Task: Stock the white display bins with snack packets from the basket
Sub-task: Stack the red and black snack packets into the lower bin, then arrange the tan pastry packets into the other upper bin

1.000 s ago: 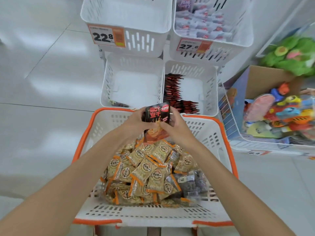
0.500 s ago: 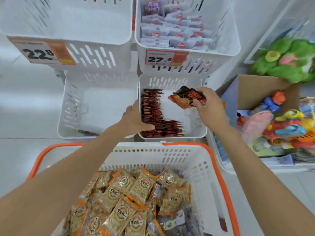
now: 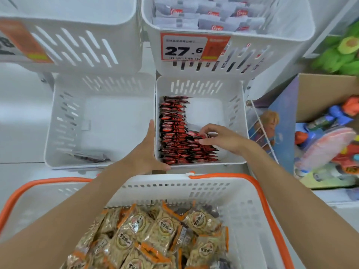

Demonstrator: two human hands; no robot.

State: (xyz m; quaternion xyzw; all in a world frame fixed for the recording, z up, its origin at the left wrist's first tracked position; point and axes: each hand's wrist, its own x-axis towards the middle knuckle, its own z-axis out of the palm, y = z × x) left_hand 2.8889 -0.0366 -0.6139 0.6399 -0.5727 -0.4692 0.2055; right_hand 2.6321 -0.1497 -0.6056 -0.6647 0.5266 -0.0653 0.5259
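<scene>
A: R hand (image 3: 221, 138), what's it doing?
B: It's reaching into the lower-R bin (image 3: 242, 121), fingers curling down and pinching a red pkt (image 3: 198, 135) against the thumb. The pkt's touching the top of the stack (image 3: 172, 121).
A: Stack's sitting where?
B: It's running along the bin's L wall and widening twd the front. Pkts are standing on edge, packed tight.
A: L hand (image 3: 144, 152)?
B: It's spreading wide and bracing that bin's front-L corner from outside. The thumb's lying along the front rim and the fingers are pointing up btwn the two lower bins. It's holding nothing.
A: Basket (image 3: 269, 210)?
B: It's sitting just below the bins, nearest the camera, w/ an orange rim. Tan pkts (image 3: 163, 228) are piling up inside, and both forearms are crossing over it.
A: Other bins?
B: The lower-L bin (image 3: 58, 121) is holding one dark pkt (image 3: 89, 157) by its front wall. The upper-R bin (image 3: 272, 47) is carrying pale pkts (image 3: 206, 20) and a 27.6 tag (image 3: 184, 48). The upper-L bin (image 3: 81, 41) is showing an orange tag; can't tell what's inside.
A: R side?
B: A toy box (image 3: 322, 94) is sitting there, w/ a green plush (image 3: 342, 53) above it.
</scene>
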